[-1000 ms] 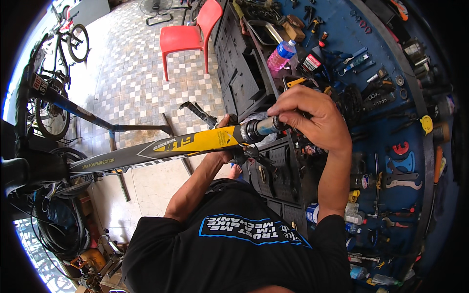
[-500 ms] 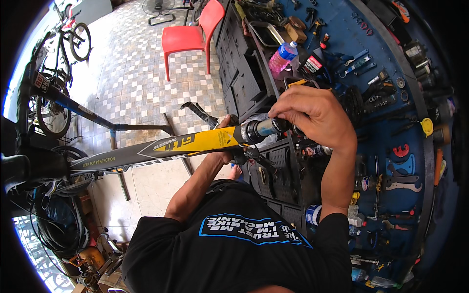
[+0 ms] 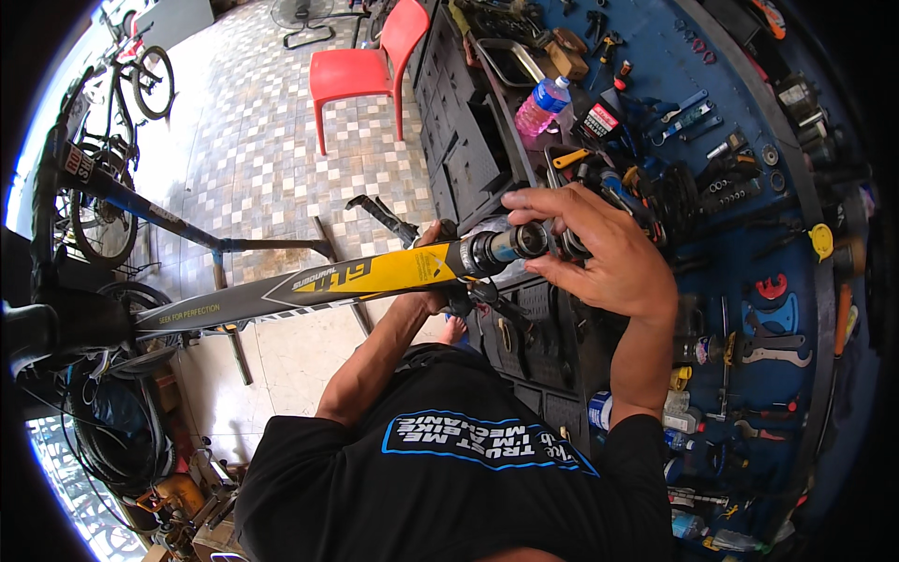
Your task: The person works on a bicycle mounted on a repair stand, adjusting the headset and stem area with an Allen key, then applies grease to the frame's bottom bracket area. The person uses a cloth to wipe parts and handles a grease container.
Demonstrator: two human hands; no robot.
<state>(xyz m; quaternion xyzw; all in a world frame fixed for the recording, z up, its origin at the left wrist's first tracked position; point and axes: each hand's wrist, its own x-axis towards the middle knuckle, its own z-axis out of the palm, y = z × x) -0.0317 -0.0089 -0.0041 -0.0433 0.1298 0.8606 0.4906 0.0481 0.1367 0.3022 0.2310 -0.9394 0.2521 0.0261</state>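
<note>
A black and yellow bicycle frame [image 3: 375, 273] lies across in front of me, its head end to the right. My left hand [image 3: 428, 298] is wrapped round it from below near the head tube, partly hidden by the frame. Beyond the dark headset rings [image 3: 480, 254], a fork steerer tube [image 3: 508, 245] sticks out, with a dark round end [image 3: 530, 240]. Around that end my right hand [image 3: 599, 248] is spread, fingers above and thumb below. Dark shapes show between its fingers; I cannot tell whether they are parts or things on the bench behind.
A tool bench with a blue pegboard [image 3: 740, 225] runs down the right, over dark drawers [image 3: 473, 169]. A pink-filled bottle [image 3: 541, 110] and a yellow-handled tool [image 3: 571, 158] are on it. A red chair [image 3: 361, 75] stands ahead; bicycles [image 3: 103, 178] are at the left.
My right hand's fingers have gone from pinched over the steerer's end to spread apart, baring its round end. The left hand and the frame stay in place.
</note>
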